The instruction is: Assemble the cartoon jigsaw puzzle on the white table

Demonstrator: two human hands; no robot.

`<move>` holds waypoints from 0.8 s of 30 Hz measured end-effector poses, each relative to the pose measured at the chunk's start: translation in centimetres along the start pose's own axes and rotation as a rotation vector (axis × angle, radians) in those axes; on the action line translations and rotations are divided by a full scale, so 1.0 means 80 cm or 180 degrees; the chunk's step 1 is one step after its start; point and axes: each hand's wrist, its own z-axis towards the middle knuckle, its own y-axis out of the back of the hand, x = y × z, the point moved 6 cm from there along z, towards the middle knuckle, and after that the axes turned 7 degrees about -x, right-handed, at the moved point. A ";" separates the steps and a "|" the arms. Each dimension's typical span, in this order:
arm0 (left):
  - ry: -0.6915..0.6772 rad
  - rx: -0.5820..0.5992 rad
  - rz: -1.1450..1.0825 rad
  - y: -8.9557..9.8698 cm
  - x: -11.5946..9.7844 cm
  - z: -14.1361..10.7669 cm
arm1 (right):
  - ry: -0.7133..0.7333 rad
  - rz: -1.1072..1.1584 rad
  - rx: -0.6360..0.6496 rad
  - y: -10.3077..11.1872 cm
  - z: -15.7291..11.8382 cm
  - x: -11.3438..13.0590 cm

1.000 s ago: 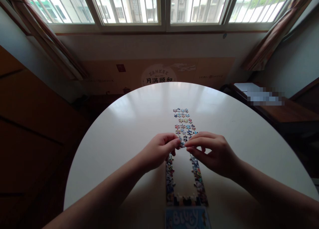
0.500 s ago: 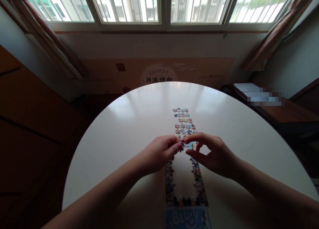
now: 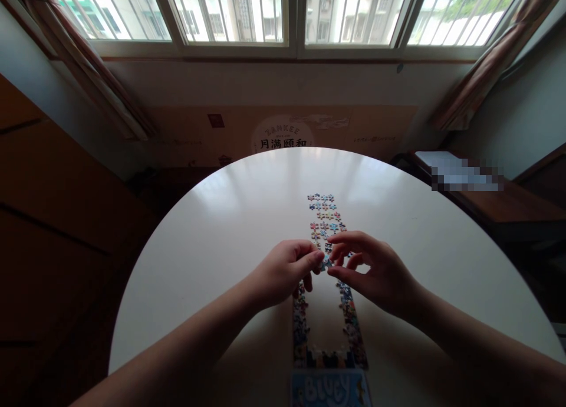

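Between thumb and forefinger, my left hand [image 3: 287, 272] pinches a small light-blue puzzle piece [image 3: 326, 263]. My right hand [image 3: 369, 265] is just to the right of that piece, its fingers curved and the thumb apart from them; I see nothing held in it. Loose puzzle pieces [image 3: 325, 226] lie in short rows beyond my hands. Nearer to me, joined pieces form a puzzle border [image 3: 300, 330] around bare white tabletop, and my hands hide its far part. A blue box or card marked BLUEY [image 3: 329, 388] touches its near edge.
The round white table [image 3: 212, 230] fills the middle of the view. Past it, a printed carton panel [image 3: 177, 130] stands below the window. At the right is a brown side table [image 3: 522, 203] with papers on it; a brown cabinet [image 3: 53, 236] is at the left.
The light-blue piece now shows at my left fingertips, where a darker piece edge showed before. My right fingers have curled in and shifted slightly. The camera view has moved a little.
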 end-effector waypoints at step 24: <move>-0.0128 0.0119 0.0214 0.005 -0.006 -0.004 | 0.0416 -0.0343 0.0026 0.001 -0.004 0.005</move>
